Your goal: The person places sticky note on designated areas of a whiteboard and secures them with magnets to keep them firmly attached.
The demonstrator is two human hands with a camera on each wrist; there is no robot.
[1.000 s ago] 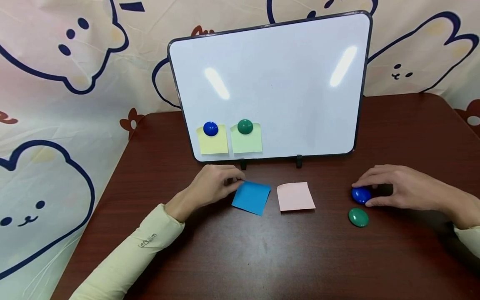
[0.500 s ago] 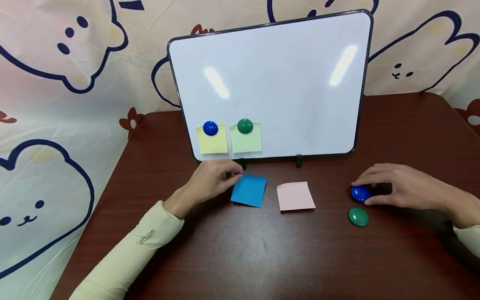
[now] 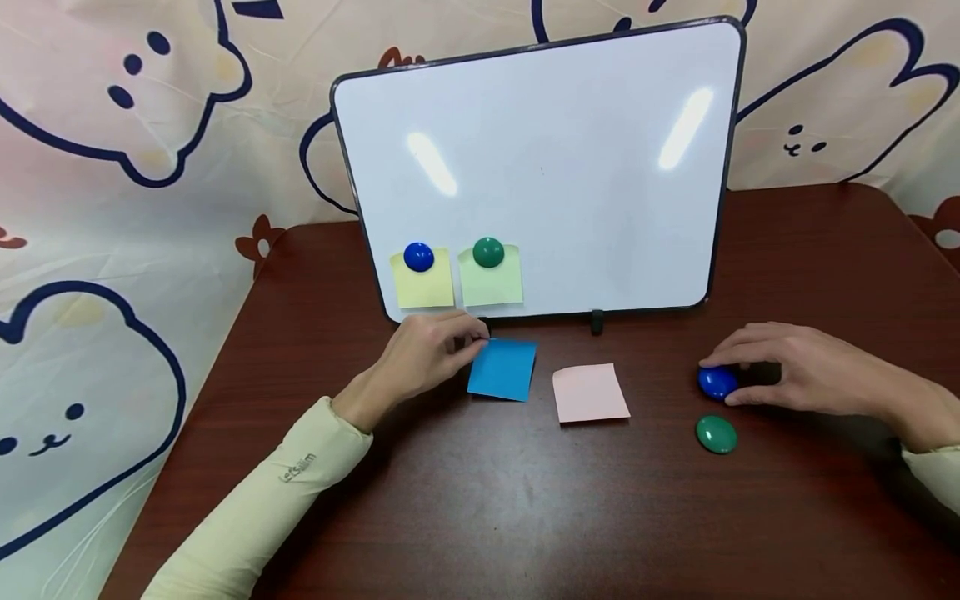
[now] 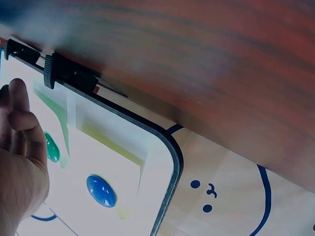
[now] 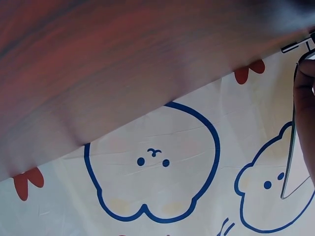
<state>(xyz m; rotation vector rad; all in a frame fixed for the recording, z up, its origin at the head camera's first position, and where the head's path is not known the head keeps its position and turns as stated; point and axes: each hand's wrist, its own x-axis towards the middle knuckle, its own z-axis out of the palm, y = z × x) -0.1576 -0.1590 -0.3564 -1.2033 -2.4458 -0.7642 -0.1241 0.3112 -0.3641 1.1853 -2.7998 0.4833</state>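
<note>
Just below the whiteboard (image 3: 585,183), near its lower left corner in the head view, the left hand (image 3: 427,354) pinches the blue note (image 3: 504,371) by its upper left corner, thumb against curled fingers. Also below the board, to the right of that note, the pink note (image 3: 591,393) lies on the table (image 3: 480,517). Below and around the board's lower right corner, the right hand (image 3: 798,367) has thumb and fingers on opposite sides of the loose blue magnet (image 3: 717,382), gripping it; the loose green magnet (image 3: 716,435) lies just beside. On the board's lower left part hang the yellow note (image 3: 423,287) under a blue magnet (image 3: 418,257) and the pale green note (image 3: 491,287) under a green magnet (image 3: 488,252).

From the left wrist, the left hand's bent fingers show in front of the board, near both hanging notes.

From the right wrist, part of the right hand overlaps the board's edge; its grip cannot be told there. Behind the board hangs a printed cloth (image 5: 152,187).
</note>
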